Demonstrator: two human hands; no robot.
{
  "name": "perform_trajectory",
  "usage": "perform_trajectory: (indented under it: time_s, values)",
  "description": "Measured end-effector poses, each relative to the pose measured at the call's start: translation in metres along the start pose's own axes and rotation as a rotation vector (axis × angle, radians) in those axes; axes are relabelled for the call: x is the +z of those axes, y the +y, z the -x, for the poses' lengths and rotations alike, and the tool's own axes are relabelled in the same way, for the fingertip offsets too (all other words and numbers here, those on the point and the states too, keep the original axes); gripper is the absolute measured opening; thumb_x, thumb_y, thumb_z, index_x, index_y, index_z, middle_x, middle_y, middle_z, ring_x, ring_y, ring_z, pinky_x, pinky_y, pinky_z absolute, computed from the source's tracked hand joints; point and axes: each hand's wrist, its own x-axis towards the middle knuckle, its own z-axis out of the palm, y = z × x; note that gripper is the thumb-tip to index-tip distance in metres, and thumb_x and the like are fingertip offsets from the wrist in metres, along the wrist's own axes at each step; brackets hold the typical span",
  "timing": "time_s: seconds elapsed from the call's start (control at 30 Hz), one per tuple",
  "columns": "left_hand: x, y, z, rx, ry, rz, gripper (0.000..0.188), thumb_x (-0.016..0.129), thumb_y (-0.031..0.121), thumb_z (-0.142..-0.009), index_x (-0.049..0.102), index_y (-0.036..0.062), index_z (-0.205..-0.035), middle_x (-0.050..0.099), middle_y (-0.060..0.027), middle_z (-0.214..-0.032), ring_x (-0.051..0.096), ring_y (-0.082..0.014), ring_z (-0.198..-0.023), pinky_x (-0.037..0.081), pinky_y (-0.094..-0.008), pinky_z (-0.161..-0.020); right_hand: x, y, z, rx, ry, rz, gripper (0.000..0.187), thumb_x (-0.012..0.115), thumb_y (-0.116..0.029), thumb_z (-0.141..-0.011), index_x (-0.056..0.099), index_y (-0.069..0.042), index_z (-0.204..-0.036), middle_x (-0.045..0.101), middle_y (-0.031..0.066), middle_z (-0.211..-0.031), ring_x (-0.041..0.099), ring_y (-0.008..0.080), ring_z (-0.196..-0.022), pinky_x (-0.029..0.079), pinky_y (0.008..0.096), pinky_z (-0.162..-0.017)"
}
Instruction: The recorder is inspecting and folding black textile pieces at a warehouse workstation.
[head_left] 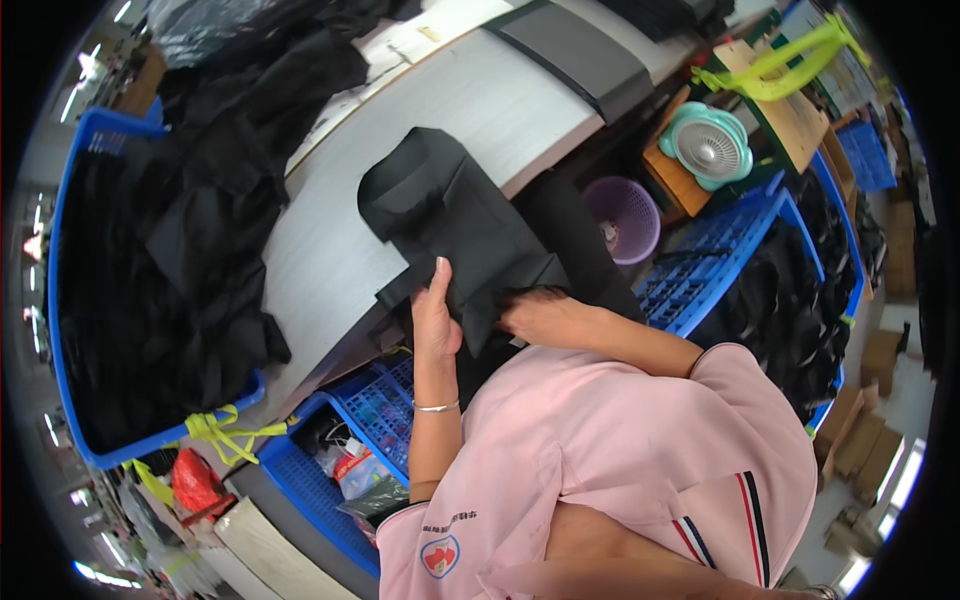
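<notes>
A black fabric piece [470, 235] lies over the edge of the light grey table [330, 290], its far end standing up in a curved, open fold. My left hand [436, 318], with a silver bangle at the wrist, grips its near left edge. The thumb points up along the cloth, and the other fingers are mostly hidden. At the near right edge, my right hand [548, 320] holds the same piece, its fingertips tucked under the folds. More black cloth hangs below the table edge beside my right hand.
Blue crates of black cloth stand left [75, 300] and right [690, 270]. A blue basket [300, 480] with bagged items sits low left. To the right are a purple basket [640, 235] and a teal fan [708, 145]. A dark flat stack [575, 55] lies at the far table edge.
</notes>
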Motion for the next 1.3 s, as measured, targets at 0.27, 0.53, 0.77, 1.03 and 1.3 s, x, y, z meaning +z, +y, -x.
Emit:
perform_trajectory:
  time_s: [0.27,0.53,0.77,1.03,1.3]
  values:
    - [0.025,-0.008,0.018,-0.013,-0.019,-0.208,0.047,0.073,0.014,-0.092,0.056,-0.0032,-0.132,0.063,-0.0109,-0.127,0.061,-0.0208,-0.115,0.048,-0.0348,-0.101,-0.065,0.021,0.063,0.327,1.0,-0.232,0.024,0.068,-0.018,-0.092,0.067,-0.001,-0.108,0.071,0.0155,-0.098,0.07,0.0222,-0.085,0.053,0.0314,-0.074]
    - [0.073,-0.033,0.042,-0.387,-0.336,0.137,0.064,0.049,0.045,-0.102,0.043,-0.0026,-0.144,0.048,-0.0151,-0.147,0.047,-0.0301,-0.134,0.034,-0.0439,-0.116,-0.03,0.046,0.086,0.223,0.667,-1.945,0.027,0.067,-0.019,-0.096,0.065,-0.001,-0.115,0.07,0.0036,-0.109,0.065,0.0139,-0.099,0.052,0.0292,-0.091]
    - [0.069,-0.055,0.033,-0.251,-0.505,-0.376,0.057,0.049,0.035,-0.105,0.039,-0.0005,-0.148,0.05,-0.0181,-0.144,0.058,-0.0279,-0.121,0.051,-0.0369,-0.096,-0.006,0.119,0.245,0.736,1.442,-1.532,0.032,0.069,-0.015,-0.091,0.063,-0.001,-0.119,0.07,0.0094,-0.112,0.067,0.0211,-0.1,0.053,0.0374,-0.094]
    - [0.032,-0.08,0.033,-0.37,-0.337,-0.506,0.047,0.055,0.029,-0.103,0.051,0.0001,-0.139,0.06,-0.0147,-0.134,0.063,-0.0235,-0.114,0.054,-0.0357,-0.092,0.102,0.109,0.445,1.555,1.225,0.177,0.094,0.076,-0.029,-0.083,0.02,-0.006,-0.155,0.022,0.0295,-0.156,0.029,0.0456,-0.142,0.035,0.0475,-0.112]
    - [0.007,-0.082,0.03,-0.367,-0.213,-0.526,0.044,0.062,0.027,-0.099,0.056,0.0005,-0.133,0.063,-0.0126,-0.128,0.064,-0.0194,-0.11,0.055,-0.0318,-0.087,0.207,0.199,0.369,1.529,0.912,-0.14,0.097,0.075,-0.01,-0.078,0.019,-0.022,-0.157,0.008,0.0392,-0.154,0.019,0.0551,-0.143,0.034,0.0469,-0.114]
